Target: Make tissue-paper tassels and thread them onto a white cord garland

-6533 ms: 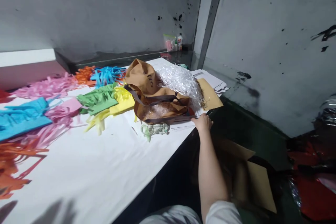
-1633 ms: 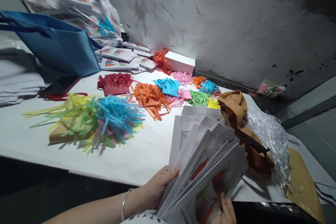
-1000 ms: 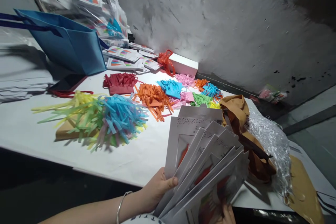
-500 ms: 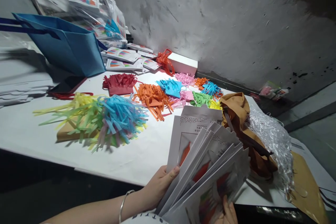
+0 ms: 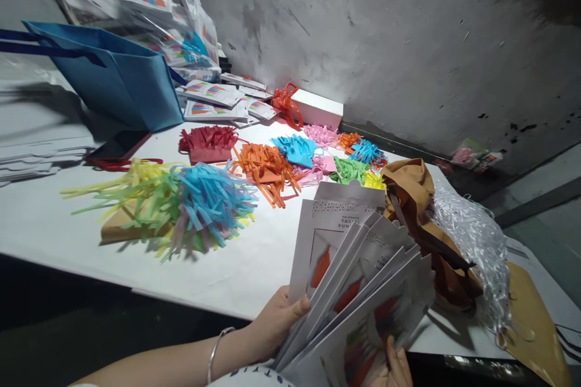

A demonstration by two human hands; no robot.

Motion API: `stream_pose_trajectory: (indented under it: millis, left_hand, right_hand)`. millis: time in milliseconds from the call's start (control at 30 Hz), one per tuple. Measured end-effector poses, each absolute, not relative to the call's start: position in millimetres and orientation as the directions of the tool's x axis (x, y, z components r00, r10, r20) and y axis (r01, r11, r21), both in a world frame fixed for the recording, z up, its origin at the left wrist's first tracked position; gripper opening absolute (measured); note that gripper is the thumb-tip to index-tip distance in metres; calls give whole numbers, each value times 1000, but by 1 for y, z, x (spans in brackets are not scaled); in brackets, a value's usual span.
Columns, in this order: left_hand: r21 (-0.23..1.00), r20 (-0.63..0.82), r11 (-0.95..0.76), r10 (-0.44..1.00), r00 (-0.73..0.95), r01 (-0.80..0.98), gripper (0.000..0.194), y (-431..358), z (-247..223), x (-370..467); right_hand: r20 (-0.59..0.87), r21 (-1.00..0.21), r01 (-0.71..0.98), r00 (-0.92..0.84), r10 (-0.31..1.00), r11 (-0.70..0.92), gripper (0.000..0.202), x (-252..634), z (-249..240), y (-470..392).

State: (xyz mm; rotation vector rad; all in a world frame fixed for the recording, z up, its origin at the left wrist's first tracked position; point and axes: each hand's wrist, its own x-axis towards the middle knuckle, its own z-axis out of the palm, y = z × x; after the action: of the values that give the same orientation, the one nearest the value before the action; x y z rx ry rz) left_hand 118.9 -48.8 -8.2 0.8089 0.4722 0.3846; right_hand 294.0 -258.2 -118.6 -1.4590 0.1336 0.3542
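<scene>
A fanned stack of flat printed tassel-bunting boxes (image 5: 336,236) is held low in front of my body, over the table's front edge. My left hand (image 5: 281,317) grips the stack's left side, with the thumb lying on the front of one box. At the lower right my right hand (image 5: 394,366) is closed on the nearest box, its fingertips on the printed face; the rest of the hand is partly hidden. Pictures of tassels show on the boxes. Beyond the stack lie orange tassels (image 5: 265,169), blue tassels (image 5: 295,150) and green tassels (image 5: 348,169).
A mixed pastel tassel bundle (image 5: 209,205) lies on the white table (image 5: 218,284). A blue bag (image 5: 118,78) stands at the left, with packed boxes (image 5: 213,94) behind it. Brown cloth-like material (image 5: 411,187) and white stringy strands (image 5: 476,242) lie at the right. A grey wall (image 5: 385,42) rises behind.
The stack and both hands are almost in the same place. The view has shifted very slightly; nothing has been let go or taken up.
</scene>
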Motion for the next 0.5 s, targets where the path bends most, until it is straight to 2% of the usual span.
stream_pose_trajectory:
  millis: [167,400,500]
  left_hand:
    - [786,-316,614,506,803,-78,51,-46,-7,118]
    - [820,-202,559,485,851,-124,63,-46,-3,118]
    - [813,-242,576,466,851,-83,53,-44,-8,118]
  right_hand:
    - [-358,-914,-385,914,188,132,66,294,-113,-244]
    - [-469,-815,-521,850,238,253,64,278,-87,-236]
    - [-478,-791,-540,839,260,288,67,274,-73,-232]
